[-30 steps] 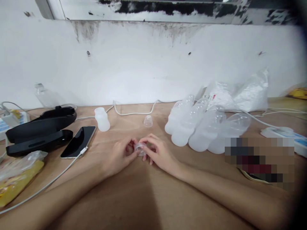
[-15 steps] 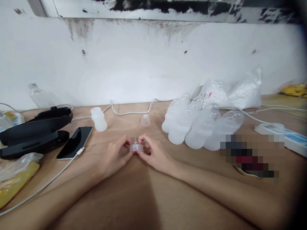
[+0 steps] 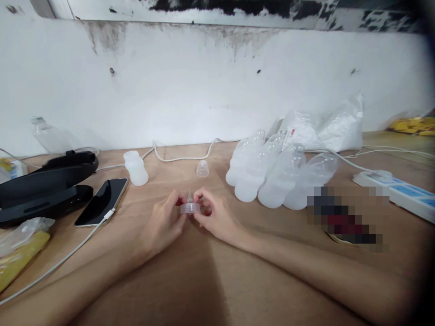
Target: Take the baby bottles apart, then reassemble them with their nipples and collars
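Between my two hands is a clear plastic bottle collar with a thin pointed tip (image 3: 190, 208), standing upright just above or on the table; I cannot tell which. My left hand (image 3: 166, 219) pinches its left side between thumb and fingers. On the opposite side, my right hand (image 3: 219, 218) grips it the same way, fingertips close to the tip. Behind them a small clear dome cap (image 3: 202, 168) rests on the table. A whitish, waisted bottle body (image 3: 136, 168) stands to the left, mouth up.
Several frosted bottles with clear domed tops (image 3: 277, 174) stand at the right, before a white plastic bag (image 3: 322, 129). Leftward lie a phone (image 3: 102, 202) on a white cable, a black case (image 3: 47, 188) and a yellow packet (image 3: 23, 253). A power strip (image 3: 397, 190) lies far right.
The whole view has shifted slightly, so things sit a little further left. Both hands keep their pinch on the collar, with barely any finger movement visible.
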`<action>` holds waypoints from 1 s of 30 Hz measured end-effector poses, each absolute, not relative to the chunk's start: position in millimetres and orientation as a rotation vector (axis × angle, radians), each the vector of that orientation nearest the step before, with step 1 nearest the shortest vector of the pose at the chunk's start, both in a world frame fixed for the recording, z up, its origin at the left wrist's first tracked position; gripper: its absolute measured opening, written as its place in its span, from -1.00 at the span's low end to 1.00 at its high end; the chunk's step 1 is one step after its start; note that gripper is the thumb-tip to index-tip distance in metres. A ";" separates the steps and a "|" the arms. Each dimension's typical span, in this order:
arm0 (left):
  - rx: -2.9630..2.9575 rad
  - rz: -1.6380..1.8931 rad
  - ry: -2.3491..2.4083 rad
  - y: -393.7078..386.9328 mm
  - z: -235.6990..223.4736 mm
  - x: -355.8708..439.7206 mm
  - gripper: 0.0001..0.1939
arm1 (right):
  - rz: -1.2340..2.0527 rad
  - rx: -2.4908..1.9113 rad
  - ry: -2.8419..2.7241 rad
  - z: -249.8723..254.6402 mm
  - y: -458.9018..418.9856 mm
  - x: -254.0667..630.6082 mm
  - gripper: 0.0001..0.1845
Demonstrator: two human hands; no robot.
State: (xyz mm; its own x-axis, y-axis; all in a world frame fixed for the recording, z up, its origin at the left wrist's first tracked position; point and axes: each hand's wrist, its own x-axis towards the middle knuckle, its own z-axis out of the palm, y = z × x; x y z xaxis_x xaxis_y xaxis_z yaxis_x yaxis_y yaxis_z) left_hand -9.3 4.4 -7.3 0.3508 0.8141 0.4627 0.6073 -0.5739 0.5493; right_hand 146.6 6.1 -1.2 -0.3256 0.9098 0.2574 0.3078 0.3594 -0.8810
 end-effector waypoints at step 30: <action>2.046 0.927 1.153 7.4 -0.3 -12.2 -0.89 | 0.970 -0.957 -1.897 1.3 5.3 148.6 -0.93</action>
